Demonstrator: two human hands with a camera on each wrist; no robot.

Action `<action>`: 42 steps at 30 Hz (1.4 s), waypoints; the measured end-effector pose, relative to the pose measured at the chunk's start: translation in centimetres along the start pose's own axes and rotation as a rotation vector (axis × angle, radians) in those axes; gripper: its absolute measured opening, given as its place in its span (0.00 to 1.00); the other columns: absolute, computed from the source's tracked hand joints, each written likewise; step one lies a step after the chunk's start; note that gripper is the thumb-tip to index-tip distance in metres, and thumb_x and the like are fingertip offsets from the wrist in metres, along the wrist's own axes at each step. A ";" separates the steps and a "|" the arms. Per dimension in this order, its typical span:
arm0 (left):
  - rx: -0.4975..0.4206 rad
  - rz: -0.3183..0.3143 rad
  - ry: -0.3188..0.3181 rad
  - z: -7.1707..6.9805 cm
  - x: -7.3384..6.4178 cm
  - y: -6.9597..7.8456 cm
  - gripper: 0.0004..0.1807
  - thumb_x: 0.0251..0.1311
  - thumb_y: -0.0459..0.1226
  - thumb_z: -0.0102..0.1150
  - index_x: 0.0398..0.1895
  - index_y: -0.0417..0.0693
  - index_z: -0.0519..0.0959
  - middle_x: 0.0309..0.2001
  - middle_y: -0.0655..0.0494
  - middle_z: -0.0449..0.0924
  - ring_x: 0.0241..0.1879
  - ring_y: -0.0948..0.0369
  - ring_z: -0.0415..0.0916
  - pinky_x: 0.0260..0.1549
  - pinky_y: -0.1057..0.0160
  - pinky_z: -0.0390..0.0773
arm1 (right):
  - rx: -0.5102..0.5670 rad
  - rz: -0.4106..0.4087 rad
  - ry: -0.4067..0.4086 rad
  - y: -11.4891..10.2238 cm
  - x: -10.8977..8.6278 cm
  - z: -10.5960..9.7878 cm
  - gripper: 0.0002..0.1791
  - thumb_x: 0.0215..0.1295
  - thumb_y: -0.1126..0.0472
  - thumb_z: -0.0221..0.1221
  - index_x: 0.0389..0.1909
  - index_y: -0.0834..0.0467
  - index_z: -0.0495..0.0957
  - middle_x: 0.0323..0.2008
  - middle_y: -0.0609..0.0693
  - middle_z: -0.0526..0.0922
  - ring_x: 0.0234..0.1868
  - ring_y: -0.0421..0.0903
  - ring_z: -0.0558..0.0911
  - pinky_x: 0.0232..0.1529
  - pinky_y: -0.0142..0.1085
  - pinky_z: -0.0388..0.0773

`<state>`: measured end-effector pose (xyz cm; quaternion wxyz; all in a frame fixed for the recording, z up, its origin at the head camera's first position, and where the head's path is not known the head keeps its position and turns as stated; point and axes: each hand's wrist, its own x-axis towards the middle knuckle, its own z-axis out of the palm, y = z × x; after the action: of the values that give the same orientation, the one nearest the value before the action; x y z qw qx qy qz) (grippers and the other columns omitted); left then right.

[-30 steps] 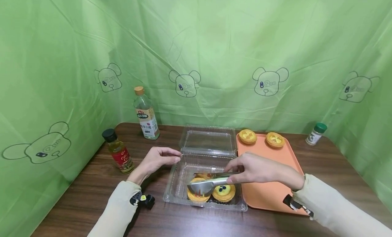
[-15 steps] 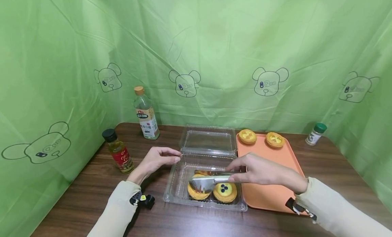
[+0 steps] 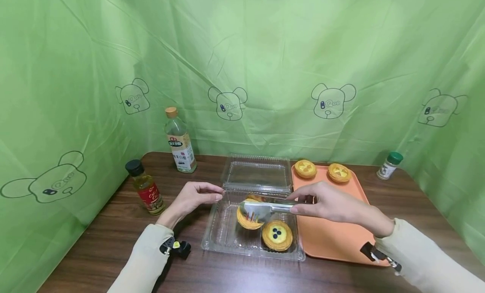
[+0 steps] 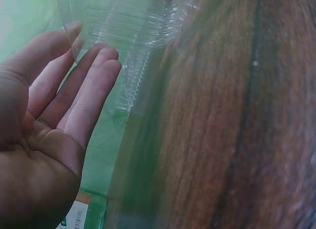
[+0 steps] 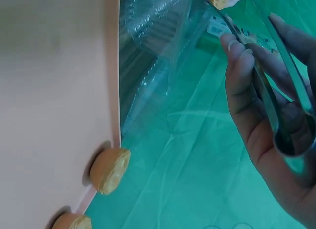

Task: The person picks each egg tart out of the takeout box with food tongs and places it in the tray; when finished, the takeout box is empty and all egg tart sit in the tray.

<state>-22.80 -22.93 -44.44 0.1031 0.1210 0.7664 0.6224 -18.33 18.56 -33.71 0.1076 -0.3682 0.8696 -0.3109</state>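
In the head view my right hand (image 3: 327, 203) grips metal tongs (image 3: 281, 207), whose jaws clasp an egg tart (image 3: 247, 224) over the clear plastic clamshell box (image 3: 250, 254). A second tart (image 3: 277, 238), topped with three dark berries, sits in the box's front right part. My left hand (image 3: 195, 197) pinches the box's left edge near the hinge. The left wrist view shows the clear plastic (image 4: 133, 26) between thumb and fingers. In the right wrist view my fingers lie along both arms of the tongs (image 5: 266, 93).
The box's lid (image 3: 258, 173) lies folded back. On its right an orange tray (image 3: 333, 242) bears two tarts (image 3: 305, 169) at the far end. A green-capped shaker (image 3: 389, 166) stands far right. Left are an oil bottle (image 3: 147, 190) and a taller vinegar bottle (image 3: 180, 147). Green cloth surrounds the table.
My right hand has moved up and right with the tongs and the clasped tart, away from the box's front edge. The berry tart shows fully now. The left hand stays put.
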 end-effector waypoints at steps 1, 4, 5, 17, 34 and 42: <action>0.006 -0.002 0.002 0.0 0.0 0.0 0.16 0.63 0.37 0.77 0.51 0.40 0.90 0.50 0.47 0.90 0.45 0.58 0.87 0.49 0.48 0.86 | -0.001 0.006 0.013 0.0 -0.1 -0.2 0.19 0.76 0.47 0.65 0.58 0.54 0.87 0.44 0.39 0.89 0.34 0.35 0.82 0.34 0.35 0.81; 0.017 -0.009 0.006 0.0 0.0 0.0 0.15 0.63 0.38 0.77 0.51 0.42 0.90 0.49 0.49 0.90 0.45 0.57 0.87 0.48 0.50 0.86 | -0.009 0.008 0.057 0.1 -0.4 -0.6 0.16 0.75 0.50 0.67 0.56 0.52 0.88 0.36 0.37 0.87 0.26 0.34 0.77 0.26 0.34 0.77; 0.019 -0.010 0.006 0.0 0.0 0.0 0.15 0.63 0.38 0.77 0.51 0.42 0.90 0.49 0.49 0.90 0.45 0.57 0.87 0.48 0.51 0.86 | -0.011 0.007 0.072 0.2 -0.5 -0.7 0.14 0.74 0.50 0.68 0.54 0.51 0.88 0.33 0.37 0.86 0.24 0.34 0.75 0.25 0.33 0.75; 0.014 -0.006 0.002 -0.1 0.1 -0.1 0.16 0.62 0.36 0.77 0.51 0.40 0.90 0.48 0.48 0.90 0.45 0.60 0.86 0.44 0.61 0.86 | -0.056 0.036 0.219 1.1 -2.5 -2.8 0.11 0.71 0.54 0.71 0.52 0.49 0.89 0.30 0.36 0.83 0.25 0.36 0.75 0.24 0.33 0.75; -0.029 -0.007 0.002 -0.1 0.0 -0.1 0.16 0.61 0.35 0.78 0.51 0.38 0.89 0.48 0.48 0.90 0.44 0.60 0.86 0.45 0.60 0.86 | -0.174 0.233 0.319 4.2 -6.1 -5.4 0.14 0.72 0.52 0.70 0.55 0.51 0.89 0.32 0.35 0.86 0.28 0.37 0.79 0.28 0.34 0.76; -0.011 -0.006 -0.003 0.0 0.1 0.0 0.16 0.62 0.35 0.77 0.51 0.38 0.89 0.47 0.48 0.90 0.44 0.60 0.87 0.45 0.59 0.87 | -0.216 0.270 0.334 6.4 -7.1 -5.6 0.15 0.73 0.53 0.69 0.55 0.54 0.88 0.30 0.37 0.84 0.27 0.36 0.77 0.27 0.34 0.74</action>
<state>-22.92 -22.95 -44.48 0.1071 0.1190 0.7631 0.6262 -19.37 29.62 -33.60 -0.0372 -0.2016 0.9448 -0.2557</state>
